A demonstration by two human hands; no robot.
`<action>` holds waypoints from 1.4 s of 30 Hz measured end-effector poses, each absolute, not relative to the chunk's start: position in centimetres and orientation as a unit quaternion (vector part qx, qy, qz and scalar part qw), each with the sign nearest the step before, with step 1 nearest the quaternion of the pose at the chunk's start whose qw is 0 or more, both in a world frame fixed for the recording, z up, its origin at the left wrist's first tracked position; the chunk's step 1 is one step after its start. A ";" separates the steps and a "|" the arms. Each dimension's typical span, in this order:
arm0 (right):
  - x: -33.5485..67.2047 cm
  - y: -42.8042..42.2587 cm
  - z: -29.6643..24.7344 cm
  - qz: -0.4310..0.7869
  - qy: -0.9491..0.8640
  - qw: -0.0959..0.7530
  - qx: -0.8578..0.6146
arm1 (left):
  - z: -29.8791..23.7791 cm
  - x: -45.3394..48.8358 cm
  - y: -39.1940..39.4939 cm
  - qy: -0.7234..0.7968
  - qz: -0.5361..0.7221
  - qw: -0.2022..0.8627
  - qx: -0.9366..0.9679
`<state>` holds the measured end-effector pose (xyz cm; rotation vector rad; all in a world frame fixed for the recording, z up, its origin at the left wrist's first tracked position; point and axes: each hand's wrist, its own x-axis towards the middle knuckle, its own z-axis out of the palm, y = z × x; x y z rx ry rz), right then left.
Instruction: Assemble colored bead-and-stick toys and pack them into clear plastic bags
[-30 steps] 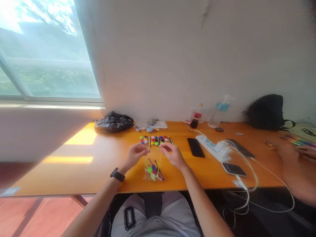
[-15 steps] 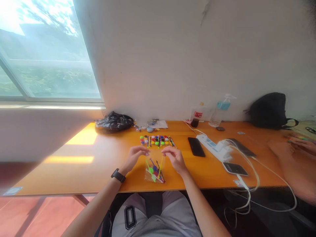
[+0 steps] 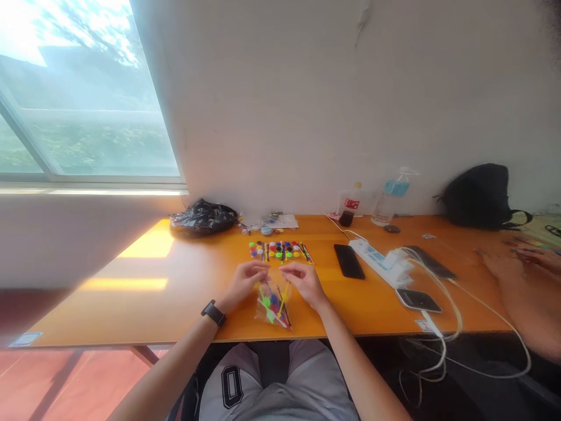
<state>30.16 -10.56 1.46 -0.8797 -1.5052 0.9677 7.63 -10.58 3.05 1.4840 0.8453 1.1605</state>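
Near the table's front edge, a clear plastic bag [image 3: 262,316] holds several colourful plastic sticks and round discs in green, blue, yellow, red and black. My left hand [image 3: 248,280], with a black watch on its wrist, pinches the bag's top edge at the left. The right side of that edge is pinched by my right hand [image 3: 305,282]. Just beyond both hands lie rows of small coloured discs [image 3: 272,247], with thin coloured sticks [image 3: 307,252] laid between and beside them.
A black plastic bag [image 3: 204,216] rests at the back left. To the right are a black phone [image 3: 349,261], a white power strip [image 3: 377,260] with cables, another phone [image 3: 418,300], bottles and a black backpack [image 3: 475,196]. Another person's arm [image 3: 504,269] reaches in at far right.
My hands have come closer together along the bag's top, the right one shifting left and the left one slightly right. The bag still hangs between them, its opening narrower.
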 end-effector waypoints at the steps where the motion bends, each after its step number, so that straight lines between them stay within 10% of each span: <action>1: 30.2 -10.6 1.5 0.402 -0.640 0.545 -0.362 | 3.1 7.6 -10.6 0.351 0.493 0.514 0.608; 27: 28.8 -11.1 3.8 0.341 -0.764 0.381 -0.393 | 2.6 7.9 -10.4 0.384 0.505 0.493 0.596; 42: 31.5 -11.0 3.0 0.452 -0.663 0.447 -0.394 | 3.9 7.7 -11.0 0.377 0.525 0.528 0.551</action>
